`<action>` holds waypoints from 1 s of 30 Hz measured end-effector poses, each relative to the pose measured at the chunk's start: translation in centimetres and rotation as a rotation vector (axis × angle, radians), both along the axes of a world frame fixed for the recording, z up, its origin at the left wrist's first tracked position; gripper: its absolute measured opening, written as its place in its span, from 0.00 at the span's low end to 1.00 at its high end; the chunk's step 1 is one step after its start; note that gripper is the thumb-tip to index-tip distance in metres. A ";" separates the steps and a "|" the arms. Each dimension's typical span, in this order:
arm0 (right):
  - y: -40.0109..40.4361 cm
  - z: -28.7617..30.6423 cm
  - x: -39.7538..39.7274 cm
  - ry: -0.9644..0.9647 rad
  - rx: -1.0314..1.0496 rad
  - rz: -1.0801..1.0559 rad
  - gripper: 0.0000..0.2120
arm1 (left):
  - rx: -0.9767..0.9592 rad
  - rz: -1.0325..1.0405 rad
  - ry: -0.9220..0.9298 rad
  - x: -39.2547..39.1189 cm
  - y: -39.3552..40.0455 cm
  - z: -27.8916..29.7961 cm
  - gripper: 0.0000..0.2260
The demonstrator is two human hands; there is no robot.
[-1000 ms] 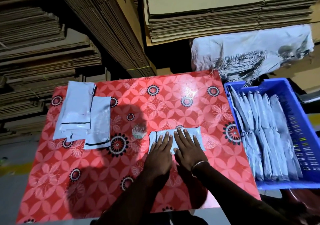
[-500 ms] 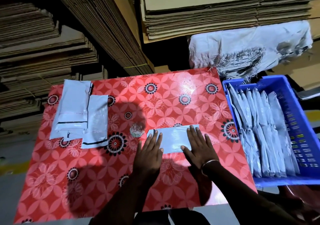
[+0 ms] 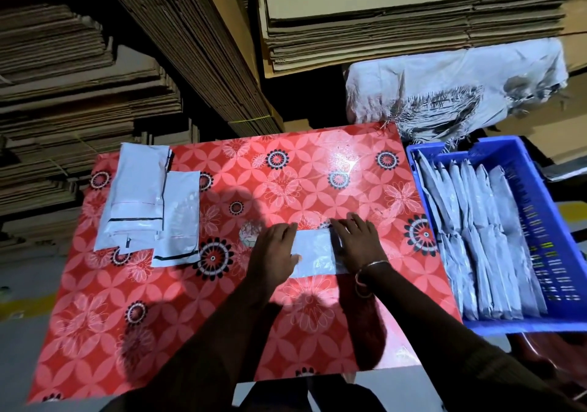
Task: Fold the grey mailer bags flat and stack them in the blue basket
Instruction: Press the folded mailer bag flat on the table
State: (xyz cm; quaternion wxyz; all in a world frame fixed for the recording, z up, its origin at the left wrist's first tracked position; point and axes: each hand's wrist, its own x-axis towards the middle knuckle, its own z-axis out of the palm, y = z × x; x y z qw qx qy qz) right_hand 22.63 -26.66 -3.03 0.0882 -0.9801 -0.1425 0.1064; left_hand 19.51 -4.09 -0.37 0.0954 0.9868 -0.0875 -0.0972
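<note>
A folded grey mailer bag (image 3: pixel 314 254) lies on the red floral table (image 3: pixel 197 310), near its middle right. My left hand (image 3: pixel 273 252) rests on the bag's left end with the thumb lying across its top. My right hand (image 3: pixel 359 241), with a bangle at the wrist, presses the right end with spread fingers. Both ends of the bag are hidden under my hands. Unfolded grey mailer bags (image 3: pixel 136 198) lie stacked at the table's far left. The blue basket (image 3: pixel 540 221) stands off the table's right edge, with several folded bags (image 3: pixel 476 243) packed in rows on edge.
Tall stacks of flattened cardboard (image 3: pixel 397 20) rise behind the table and on the left. A crumpled white woven sack (image 3: pixel 444 93) sits behind the basket. A small round mark (image 3: pixel 251 233) shows on the cloth beside my left hand.
My hands spread apart along the bag, then moved back in over its two ends. The bag now shows only as a short strip between them.
</note>
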 end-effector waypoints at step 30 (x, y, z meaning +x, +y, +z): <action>2.2 1.8 -2.3 -0.204 0.294 0.131 0.21 | -0.172 0.070 -0.245 -2.6 -2.2 0.1 0.19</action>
